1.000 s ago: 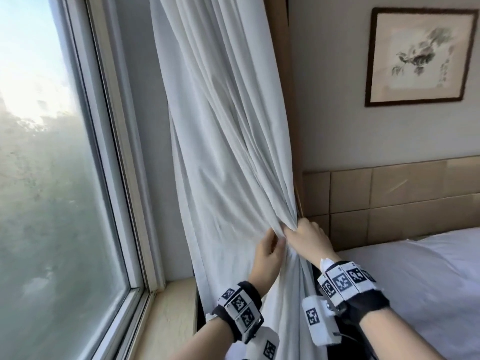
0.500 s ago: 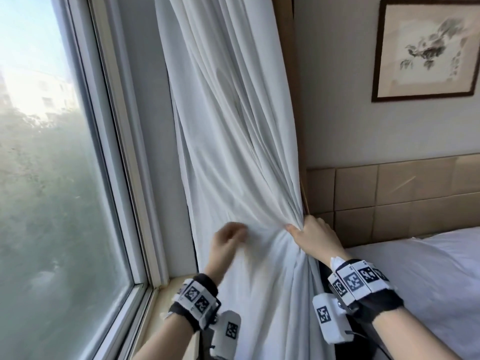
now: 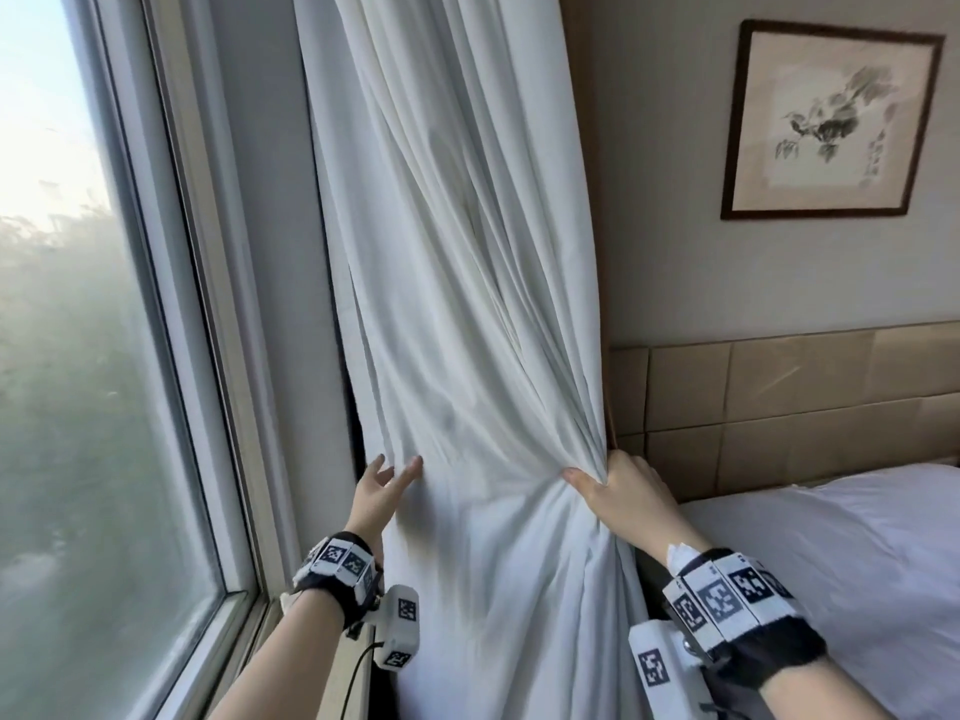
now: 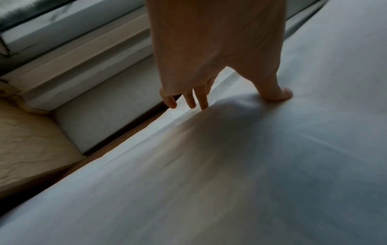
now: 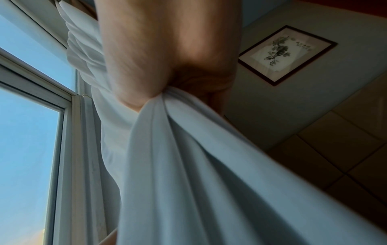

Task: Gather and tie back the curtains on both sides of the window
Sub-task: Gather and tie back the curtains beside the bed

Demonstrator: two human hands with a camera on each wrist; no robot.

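Note:
A white curtain (image 3: 457,283) hangs at the right side of the window (image 3: 78,356), its folds drawn toward the right edge. My right hand (image 3: 618,491) grips a bunch of those folds near the wall; in the right wrist view the curtain (image 5: 188,157) spills out from under the hand (image 5: 159,66). My left hand (image 3: 382,485) is at the curtain's left edge with fingers spread and straight. In the left wrist view its thumb (image 4: 278,94) presses the front of the curtain (image 4: 230,165) while the fingers (image 4: 190,99) reach past the hem. No tie-back is visible.
A marble window sill (image 3: 332,667) runs below the glass. A bed with white sheets (image 3: 831,563) and a tan padded headboard (image 3: 779,402) stand right of the curtain. A framed ink painting (image 3: 826,122) hangs on the wall above.
My left hand has let go beside the right hand and moved left across the cloth to the curtain's left edge, fingers opening. The right hand keeps its grip on the bunched folds.

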